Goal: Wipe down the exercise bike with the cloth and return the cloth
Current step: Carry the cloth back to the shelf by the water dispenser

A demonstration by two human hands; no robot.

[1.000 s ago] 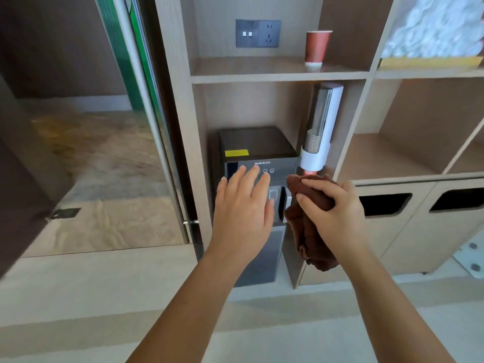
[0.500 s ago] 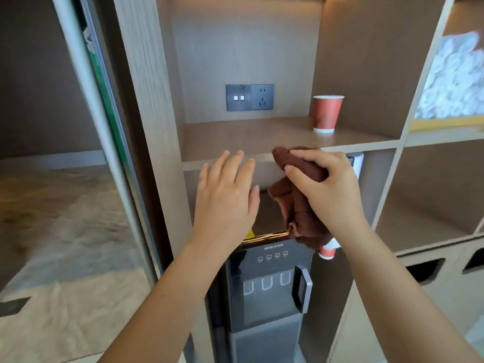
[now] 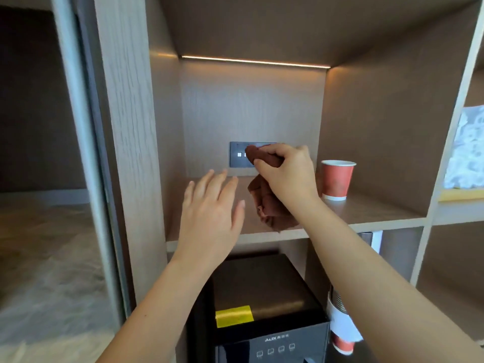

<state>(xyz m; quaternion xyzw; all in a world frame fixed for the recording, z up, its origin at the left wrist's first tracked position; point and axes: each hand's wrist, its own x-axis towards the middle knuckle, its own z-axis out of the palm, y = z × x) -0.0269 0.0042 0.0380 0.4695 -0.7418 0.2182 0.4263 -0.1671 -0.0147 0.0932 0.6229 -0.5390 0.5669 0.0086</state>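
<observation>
I count two hands, one cloth, and two cups in plain sight. My right hand [image 3: 286, 176] is clenched round the cloth [image 3: 267, 203], a soft, crumpled brown bundle; its top pokes out above my fingers in front of the socket plate [image 3: 239, 154], and the rest hangs below my palm over the shelf [image 3: 366, 210]. I cannot tell if its lowest fold touches the wood. My left hand [image 3: 209, 213] is released, fingers spread and empty, just beside the cloth over the shelf's front edge. One red paper cup [image 3: 336, 179], with a white rim and base, stands upright on the shelf just beside my right hand. The cloth covers the right half of the grey plate, so I make out only two small white squares on it. Below the shelf sits a glossy black dispenser [image 3: 264, 305], boxy, with one yellow sticker [image 3: 234, 316]; its lower part is cut off by the frame. My right forearm hides most of a cup holder [image 3: 340, 323], under which a second red cup [image 3: 343, 344] peeks out. At the far right a white, fluffy mass [image 3: 466, 150] is blurred and cropped. The shelving is pale wood grain.
</observation>
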